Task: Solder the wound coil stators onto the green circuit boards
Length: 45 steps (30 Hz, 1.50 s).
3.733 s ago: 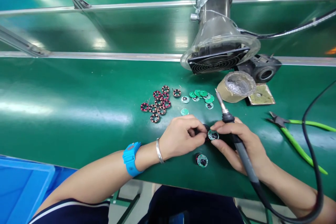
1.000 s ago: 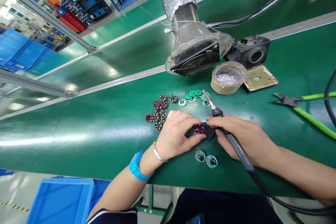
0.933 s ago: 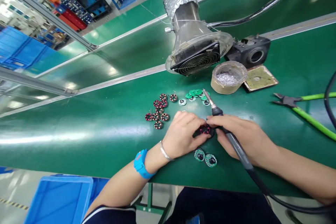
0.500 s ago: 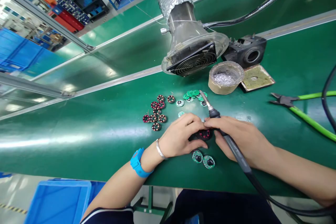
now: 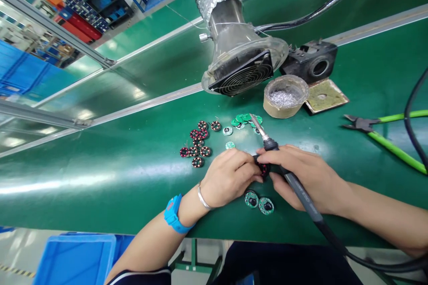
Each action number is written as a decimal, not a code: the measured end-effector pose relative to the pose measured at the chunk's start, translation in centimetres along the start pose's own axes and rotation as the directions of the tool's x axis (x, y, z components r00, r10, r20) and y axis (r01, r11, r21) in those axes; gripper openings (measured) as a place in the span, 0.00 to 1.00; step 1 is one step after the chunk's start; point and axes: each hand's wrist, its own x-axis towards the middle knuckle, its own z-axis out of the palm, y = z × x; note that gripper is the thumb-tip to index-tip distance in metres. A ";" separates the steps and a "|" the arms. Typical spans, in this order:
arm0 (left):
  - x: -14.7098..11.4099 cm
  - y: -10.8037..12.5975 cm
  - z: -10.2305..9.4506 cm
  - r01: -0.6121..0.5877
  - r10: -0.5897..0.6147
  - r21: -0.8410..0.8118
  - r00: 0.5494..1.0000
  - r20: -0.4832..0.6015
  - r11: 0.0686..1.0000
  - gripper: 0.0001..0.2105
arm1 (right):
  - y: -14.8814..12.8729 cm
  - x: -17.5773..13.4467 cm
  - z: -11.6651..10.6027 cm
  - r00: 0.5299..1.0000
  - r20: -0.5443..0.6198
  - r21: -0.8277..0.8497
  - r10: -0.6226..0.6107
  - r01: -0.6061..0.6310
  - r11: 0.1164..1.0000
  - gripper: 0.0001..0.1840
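My right hand (image 5: 302,173) holds a soldering iron (image 5: 301,193), its metal tip pointing up and away over the bench. The fingers of my left hand (image 5: 230,173) are closed on a small dark round coil (image 5: 265,168) with red windings, partly hidden by both hands. My right fingertips touch the coil's upper side. Just below it lie two round coil parts with green circuit boards, a left one (image 5: 251,199) and a right one (image 5: 266,205). Beyond my hands lies a pile of loose green boards (image 5: 245,119). Several bare copper coils (image 5: 198,141) stand to the left.
A fume extractor hood (image 5: 244,71) hangs over the bench (image 5: 117,178). Behind the iron stand a round tub of solder bits (image 5: 286,98), a sponge tray (image 5: 326,96) and a black iron stand (image 5: 310,62). Green-handled cutters (image 5: 363,125) lie right. A blue crate (image 5: 75,258) sits below left.
My left thumb and fingers have curled in closer around the coil, which has shifted slightly. The soldering iron stays in my right hand, and the view has moved a little.
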 end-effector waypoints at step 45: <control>-0.2 -1.3 -3.5 0.837 -0.621 -0.534 0.358 0.698 -0.117 0.14 | 0.5 -0.1 1.3 0.996 0.062 0.123 0.066 -0.073 0.990 0.21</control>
